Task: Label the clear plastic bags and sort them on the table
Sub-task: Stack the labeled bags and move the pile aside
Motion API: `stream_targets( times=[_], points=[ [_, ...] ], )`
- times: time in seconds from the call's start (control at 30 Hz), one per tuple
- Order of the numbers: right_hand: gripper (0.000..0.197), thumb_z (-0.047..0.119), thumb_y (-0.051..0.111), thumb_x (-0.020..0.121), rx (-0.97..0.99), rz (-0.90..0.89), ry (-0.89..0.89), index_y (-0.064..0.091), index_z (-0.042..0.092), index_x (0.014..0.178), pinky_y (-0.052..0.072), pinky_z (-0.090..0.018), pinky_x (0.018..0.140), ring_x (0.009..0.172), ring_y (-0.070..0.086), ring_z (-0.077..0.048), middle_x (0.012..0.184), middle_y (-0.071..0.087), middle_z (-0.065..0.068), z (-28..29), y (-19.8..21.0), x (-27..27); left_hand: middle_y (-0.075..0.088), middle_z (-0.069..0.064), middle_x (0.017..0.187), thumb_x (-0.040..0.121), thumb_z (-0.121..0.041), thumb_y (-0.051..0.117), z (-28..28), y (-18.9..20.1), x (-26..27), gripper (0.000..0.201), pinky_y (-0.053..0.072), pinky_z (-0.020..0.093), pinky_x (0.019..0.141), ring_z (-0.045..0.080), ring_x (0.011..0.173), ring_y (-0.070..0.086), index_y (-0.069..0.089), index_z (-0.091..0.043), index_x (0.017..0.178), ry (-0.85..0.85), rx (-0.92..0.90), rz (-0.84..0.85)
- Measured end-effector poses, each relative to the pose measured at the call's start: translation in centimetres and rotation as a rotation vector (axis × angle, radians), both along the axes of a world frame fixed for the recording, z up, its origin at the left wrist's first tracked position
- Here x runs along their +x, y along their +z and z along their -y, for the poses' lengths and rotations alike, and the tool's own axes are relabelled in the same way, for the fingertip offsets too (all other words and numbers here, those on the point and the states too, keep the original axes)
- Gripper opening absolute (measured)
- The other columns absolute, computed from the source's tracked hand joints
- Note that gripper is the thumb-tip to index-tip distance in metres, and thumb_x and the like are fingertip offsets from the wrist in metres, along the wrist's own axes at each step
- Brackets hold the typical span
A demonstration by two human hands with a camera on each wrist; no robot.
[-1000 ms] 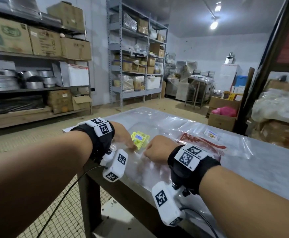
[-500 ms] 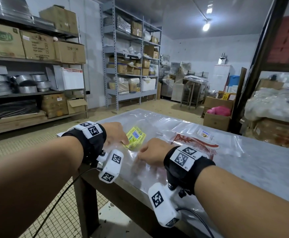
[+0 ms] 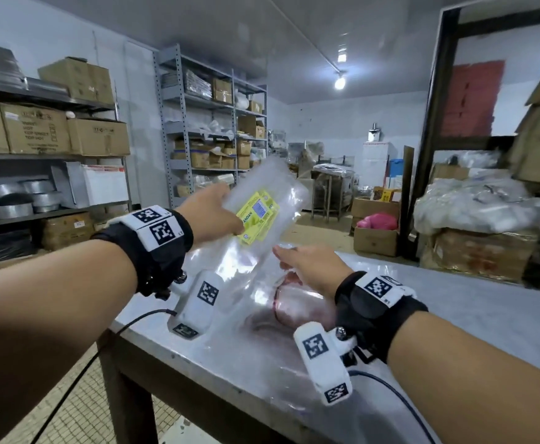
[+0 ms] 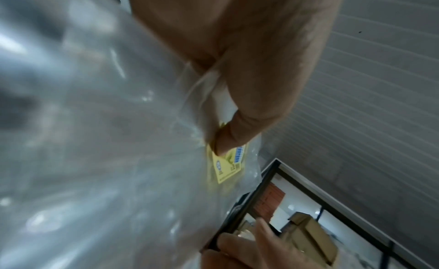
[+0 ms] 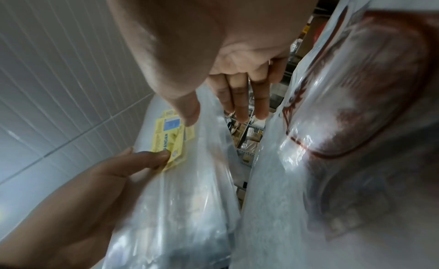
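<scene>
Left hand (image 3: 209,216) pinches bag (image 3: 262,232) at its yellow label (image 3: 257,216), lifted off table (image 3: 474,315), 11 o'clock of right hand (image 3: 310,270), which is flat-fingered, empty. Film probably light, limp, slippery; grip the stiffer label edge.

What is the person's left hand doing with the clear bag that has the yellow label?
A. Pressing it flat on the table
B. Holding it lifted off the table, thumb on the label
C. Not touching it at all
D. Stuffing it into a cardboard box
B: the left hand grips the clear bag raised above the table, with its thumb on the yellow label, while the right hand is open just below it.
</scene>
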State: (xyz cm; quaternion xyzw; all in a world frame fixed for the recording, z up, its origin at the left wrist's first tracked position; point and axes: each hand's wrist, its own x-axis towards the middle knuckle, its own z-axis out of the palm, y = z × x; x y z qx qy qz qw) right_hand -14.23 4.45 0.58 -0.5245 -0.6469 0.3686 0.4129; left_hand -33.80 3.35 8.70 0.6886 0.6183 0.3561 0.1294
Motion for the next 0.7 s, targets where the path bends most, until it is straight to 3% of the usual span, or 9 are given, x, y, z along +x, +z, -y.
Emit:
stream_targets(
  times=[0.1,0.17,0.23,0.3,0.4,0.5,0.57,0.63,0.7],
  points=[
    [0.066,0.073,0.074,0.068,-0.074,-0.199,-0.034,0.069,0.018,0.105,0.057,-0.045,0.094,0.09,0.074,-0.026,0.101,0.073,-0.004,0.9,0.5,3.2,0.06,0.003,0.125,0.081,-0.027,0.081,0.3,0.8,4.5,0.069,0.054,0.032,0.08,0.017,0.094,0.061,0.046,-0.016,0.14,-0.109,0.011,0.045],
    [0.058,0.058,0.076,0.08,-0.101,-0.377,-0.057,0.065,0.01,0.111,0.06,-0.041,0.081,0.08,0.07,-0.025,0.094,0.07,-0.007,1.7,0.6,6.0,0.06,0.002,0.129,0.075,-0.032,0.083,0.4,0.8,7.9,0.073,0.055,0.044,0.094,0.023,0.106,0.063,0.047,-0.019,0.137,-0.204,0.019,0.117],
    [0.029,0.033,0.07,0.093,-0.068,-0.533,-0.088,0.063,0.006,0.099,0.055,-0.035,0.068,0.068,0.062,-0.022,0.079,0.064,-0.006,2.6,0.6,9.5,0.06,-0.003,0.121,0.076,-0.026,0.084,0.4,0.2,11.6,0.066,0.056,0.044,0.094,0.022,0.106,0.063,0.047,-0.02,0.131,-0.278,0.011,0.221],
    [0.014,0.019,0.068,0.095,-0.038,-0.613,-0.14,0.062,0.007,0.092,0.056,-0.034,0.071,0.063,0.06,-0.019,0.071,0.063,-0.003,3.5,0.3,13.5,0.061,-0.005,0.117,0.071,-0.028,0.087,0.5,-0.8,15.5,0.072,0.055,0.041,0.092,0.02,0.104,0.064,0.046,-0.022,0.13,-0.333,-0.013,0.285],
    [0.015,0.012,0.064,0.097,0.005,-0.619,-0.192,0.068,0.006,0.11,0.057,-0.032,0.072,0.071,0.07,-0.017,0.091,0.076,-0.003,5.1,-0.6,19.6,0.071,-0.003,0.11,0.076,-0.027,0.086,0.7,-2.2,21.4,0.053,0.056,0.027,0.08,0.015,0.098,0.071,0.059,-0.02,0.121,-0.457,-0.06,0.308],
    [0.024,0.01,0.065,0.096,0.05,-0.588,-0.309,0.065,0.011,0.12,0.058,-0.03,0.069,0.082,0.074,-0.017,0.106,0.077,-0.004,7.0,-1.7,25.1,0.074,-0.01,0.089,0.088,-0.012,0.077,1.4,-4.0,27.1,0.021,0.045,0.004,0.055,-0.012,0.066,0.067,0.068,-0.025,0.102,-0.575,-0.103,0.36],
    [0.031,0.01,0.07,0.092,0.087,-0.575,-0.413,0.06,0.01,0.122,0.06,-0.034,0.074,0.09,0.075,-0.021,0.107,0.077,-0.006,8.2,-2.5,28.5,0.075,-0.011,0.093,0.087,-0.011,0.078,1.5,-5.5,30.7,0.025,0.051,0.007,0.064,-0.01,0.074,0.069,0.068,-0.027,0.102,-0.632,-0.114,0.401],
    [0.036,0.01,0.073,0.09,0.126,-0.523,-0.492,0.057,0.01,0.122,0.061,-0.043,0.085,0.094,0.075,-0.024,0.108,0.076,-0.007,9.1,-3.3,31.6,0.076,-0.013,0.098,0.086,-0.011,0.079,1.4,-7.1,34.1,0.032,0.056,0.022,0.082,0.001,0.091,0.071,0.067,-0.033,0.106,-0.693,-0.146,0.459],
    [0.036,0.009,0.074,0.089,0.153,-0.462,-0.534,0.058,0.009,0.122,0.06,-0.044,0.087,0.096,0.074,-0.024,0.109,0.076,-0.008,10.0,-3.9,34.3,0.072,-0.02,0.095,0.087,-0.011,0.078,1.5,-8.5,37.0,0.035,0.053,0.02,0.078,-0.007,0.088,0.067,0.061,-0.039,0.101,-0.745,-0.189,0.512]
  ],
)
